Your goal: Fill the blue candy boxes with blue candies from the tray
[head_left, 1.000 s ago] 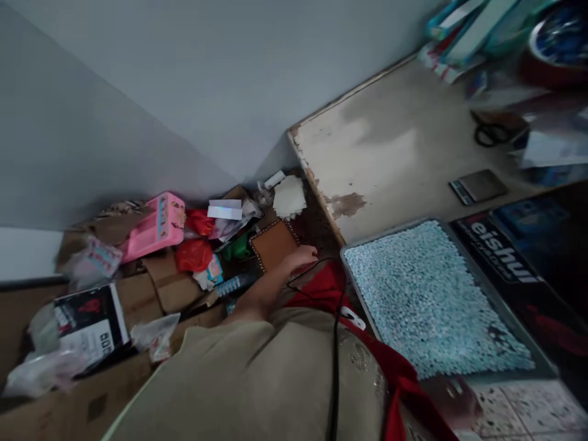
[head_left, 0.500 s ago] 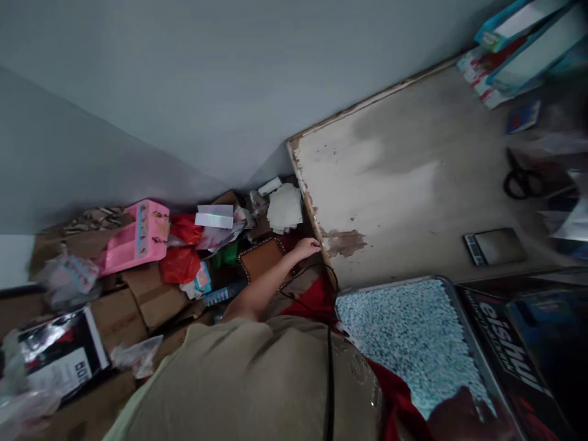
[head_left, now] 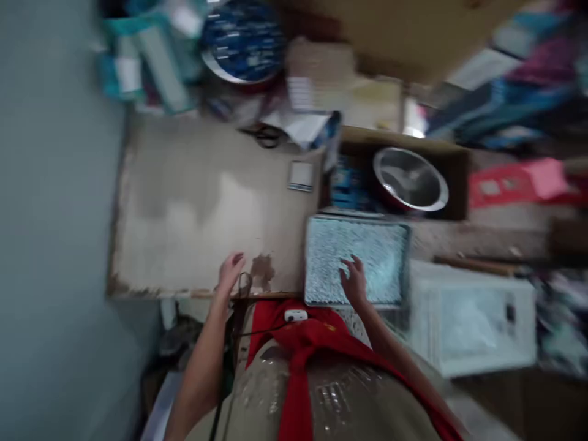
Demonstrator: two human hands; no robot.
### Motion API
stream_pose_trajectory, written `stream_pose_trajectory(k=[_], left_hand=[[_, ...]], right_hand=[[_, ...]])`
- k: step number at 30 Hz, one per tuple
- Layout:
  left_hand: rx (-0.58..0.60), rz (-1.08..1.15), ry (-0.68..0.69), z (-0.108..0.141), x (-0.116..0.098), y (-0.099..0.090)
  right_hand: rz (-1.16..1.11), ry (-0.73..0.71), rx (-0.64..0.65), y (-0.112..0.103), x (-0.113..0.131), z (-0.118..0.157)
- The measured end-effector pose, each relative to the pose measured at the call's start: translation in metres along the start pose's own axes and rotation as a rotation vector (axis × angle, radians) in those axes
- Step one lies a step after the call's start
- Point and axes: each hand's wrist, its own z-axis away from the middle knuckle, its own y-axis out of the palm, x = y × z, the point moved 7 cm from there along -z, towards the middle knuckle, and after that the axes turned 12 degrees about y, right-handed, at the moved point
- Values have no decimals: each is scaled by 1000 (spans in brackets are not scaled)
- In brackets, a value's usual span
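Note:
My left hand (head_left: 231,269) is over the front edge of the pale worn table (head_left: 184,226), beside a brown bare patch. Its fingers are loosely bent and apart, with nothing seen in them. A thin dark cable (head_left: 245,282) loops close by. My right hand (head_left: 353,280) is over a tray (head_left: 407,260) filled with small light-blue pieces (head_left: 381,245). Its fingers are spread and hold nothing; whether they touch the pieces I cannot tell. A small flat device like a pocket scale (head_left: 301,176) lies at the table's right side. Motion blurs the view.
Black-handled scissors (head_left: 266,137) and papers lie at the table's back. Behind the tray, a cardboard box (head_left: 452,177) holds a shiny metal bowl (head_left: 408,177). A round blue-filled container (head_left: 243,43) stands farther back. A white plastic bin (head_left: 487,324) is at right.
My view has swung right, from the cluttered corner to the table and tray. My left hand has moved from the table's edge to above its surface. My right hand now shows clearly over the tray.

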Motion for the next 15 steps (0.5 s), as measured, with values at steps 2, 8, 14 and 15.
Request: stream_pose_trajectory(k=[2,8,14,15], left_hand=[[52,-54,0,-28,-13,19],[193,-114,53,-53,-47,80],[314,-167,153,-44,-85,169],[337,-171,167,-41,-90,185]], right_hand=[[-18,73,-77,-1,-12,-9],[-74,285,-259,-14,-78,11],[-192,530,-388,-59,-171,63],[-232,586,-413,-68,-187,71]])
